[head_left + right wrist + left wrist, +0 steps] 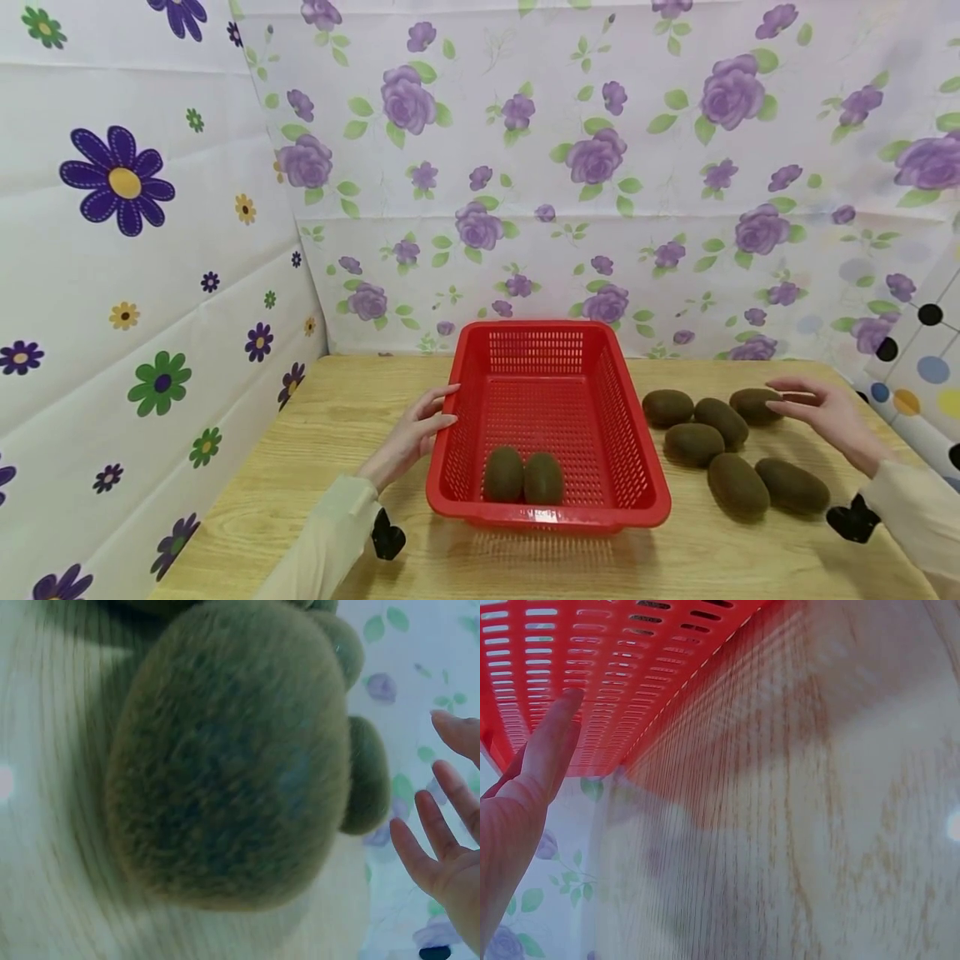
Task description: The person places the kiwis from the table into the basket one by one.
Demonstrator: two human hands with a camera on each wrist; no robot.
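Note:
A red plastic basket (532, 515) stands in the middle of the table with two brown kiwis (523, 477) lying side by side at its near end. My left hand (411, 440) is at the basket's left side, and in the left wrist view its extended fingers (553, 739) lie along the slotted wall. On the right, my right hand (828, 419) reaches over the far right kiwi (753, 406), fingers spread and fingertips right at its end. The right wrist view shows those fingers (427, 817) apart, with a large near kiwi (229, 761) filling much of the picture.
Several more kiwis (693, 444) lie in a loose group between the basket and my right hand. The wooden table (300, 467) meets a flowered cloth (525, 208) at the back and another patterned cloth (150, 283) on the left.

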